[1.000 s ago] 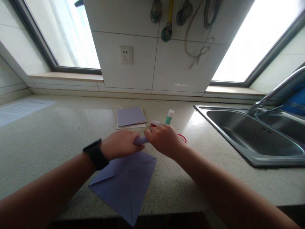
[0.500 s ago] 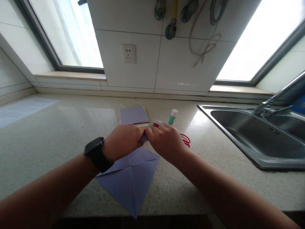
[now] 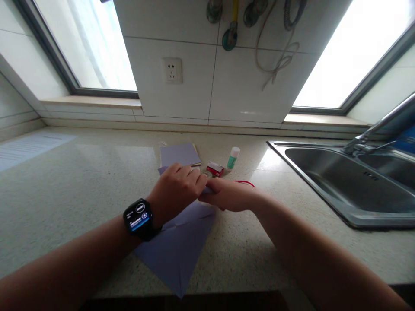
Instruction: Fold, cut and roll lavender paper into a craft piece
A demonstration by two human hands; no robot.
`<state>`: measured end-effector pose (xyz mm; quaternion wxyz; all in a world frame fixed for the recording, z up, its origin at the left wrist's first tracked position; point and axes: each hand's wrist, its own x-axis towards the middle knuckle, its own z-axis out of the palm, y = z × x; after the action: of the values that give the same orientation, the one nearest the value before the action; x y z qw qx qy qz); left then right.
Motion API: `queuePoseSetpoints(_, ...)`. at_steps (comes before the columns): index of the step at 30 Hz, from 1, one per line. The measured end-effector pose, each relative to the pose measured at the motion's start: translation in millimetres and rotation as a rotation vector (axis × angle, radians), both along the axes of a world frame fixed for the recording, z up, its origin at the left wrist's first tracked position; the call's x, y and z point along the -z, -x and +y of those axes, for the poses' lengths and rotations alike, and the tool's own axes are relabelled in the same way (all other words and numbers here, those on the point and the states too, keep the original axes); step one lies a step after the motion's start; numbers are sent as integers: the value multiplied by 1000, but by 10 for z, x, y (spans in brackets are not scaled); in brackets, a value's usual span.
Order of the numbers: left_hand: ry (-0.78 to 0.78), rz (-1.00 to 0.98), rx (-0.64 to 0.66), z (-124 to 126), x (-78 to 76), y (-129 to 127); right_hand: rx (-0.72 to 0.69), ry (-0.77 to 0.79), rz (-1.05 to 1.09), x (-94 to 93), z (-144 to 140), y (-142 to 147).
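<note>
My left hand (image 3: 177, 190), with a lit watch at its wrist, curls closed around a piece of purple folded paper (image 3: 206, 190). Only bits of that paper show, between the hands and beyond my left knuckles. My right hand (image 3: 231, 195) meets it from the other side, thumb and fingers pinched on the same paper. Below both hands, a larger creased sheet of purple paper (image 3: 181, 255) lies on the counter, one corner pointing at the front edge. Red-handled scissors (image 3: 245, 182) are mostly hidden behind my right hand.
A stack of purple paper (image 3: 180, 154) lies beyond my hands. Near it are a small red-and-white box (image 3: 215, 169) and a green glue stick (image 3: 233, 158) with a white cap. To the right is a steel sink (image 3: 324, 181); a printed sheet (image 3: 32, 147) lies far left.
My left wrist has rolled so the watch face, now lit, shows. My right hand has turned and lowered a little, uncovering the red box. The folded paper stays held.
</note>
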<state>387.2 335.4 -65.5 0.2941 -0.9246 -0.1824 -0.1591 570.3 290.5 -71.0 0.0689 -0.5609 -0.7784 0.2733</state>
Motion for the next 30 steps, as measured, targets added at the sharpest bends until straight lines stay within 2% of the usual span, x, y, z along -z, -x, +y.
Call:
queuePoseSetpoints(3, 217, -8, -102, -3, -45, 28, 19, -447, -415, 4, -35, 73)
queuePoseSetpoints(6, 528, 20, -161, 58, -119, 100, -13, -674, -625, 10, -49, 149)
queuePoseSetpoints(8, 731, 70, -142, 124, -195, 159, -20, -758, -645, 15, -46, 189)
queuePoseSetpoints(11, 1044, 138, 1, 234, -317, 231, -15, -804, -659, 17, -42, 223)
queuePoseSetpoints(14, 1231, 129, 120, 327, -374, 258, -41, -858, -652, 3, -51, 243)
queuePoseSetpoints(18, 1411, 184, 64, 366, -320, 240, -64, -909, -614, -25, -64, 274)
queuePoseSetpoints(20, 1326, 167, 1, 337, -270, 220, -37, -853, -605, -23, -62, 283)
queuePoseSetpoints(24, 719, 118, -87, 217, -146, 160, 113, -573, -555, 5, -72, 261)
queuePoseSetpoints(26, 492, 152, -99, 149, -80, 121, 168, -425, -461, 10, -89, 224)
queuePoseSetpoints(30, 270, 172, -52, 18, -13, 52, 97, -195, -162, -24, -93, 111)
